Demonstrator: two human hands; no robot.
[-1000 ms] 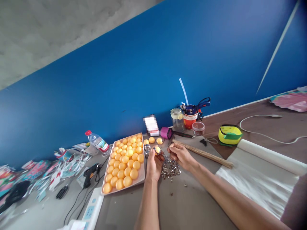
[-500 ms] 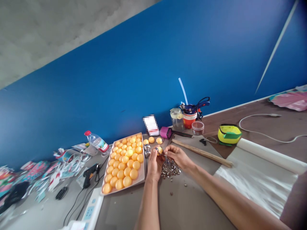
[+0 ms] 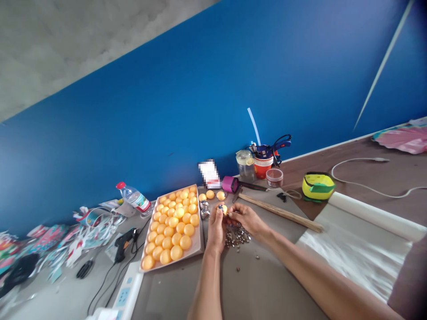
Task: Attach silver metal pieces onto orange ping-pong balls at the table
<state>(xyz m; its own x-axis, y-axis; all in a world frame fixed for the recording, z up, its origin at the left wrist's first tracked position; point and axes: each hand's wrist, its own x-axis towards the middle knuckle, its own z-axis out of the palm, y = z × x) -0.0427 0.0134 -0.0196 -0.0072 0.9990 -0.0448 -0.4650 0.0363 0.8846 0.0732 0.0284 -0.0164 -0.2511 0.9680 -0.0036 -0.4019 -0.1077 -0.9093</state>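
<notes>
My left hand is closed round an orange ping-pong ball partly covered with shiny silver pieces. Against the ball's right side, the fingers of my right hand are pinched together; whatever is between them is too small to make out. Below both hands lies a loose pile of small shiny metallic pieces, partly hidden by my fingers. Silver-covered balls sit just left of my left hand, and several orange balls rest behind it. A shallow box full of orange balls stands to the left.
A wooden-handled hammer lies to the right, beside a roll of clear film. Behind are a purple-headed tool, a lidded jar and an orange cup. At left are a bottle, glue gun and power strip.
My right hand has moved left from above the pile to the ball and now touches it. The ball has turned and shifted slightly right in my left hand.
</notes>
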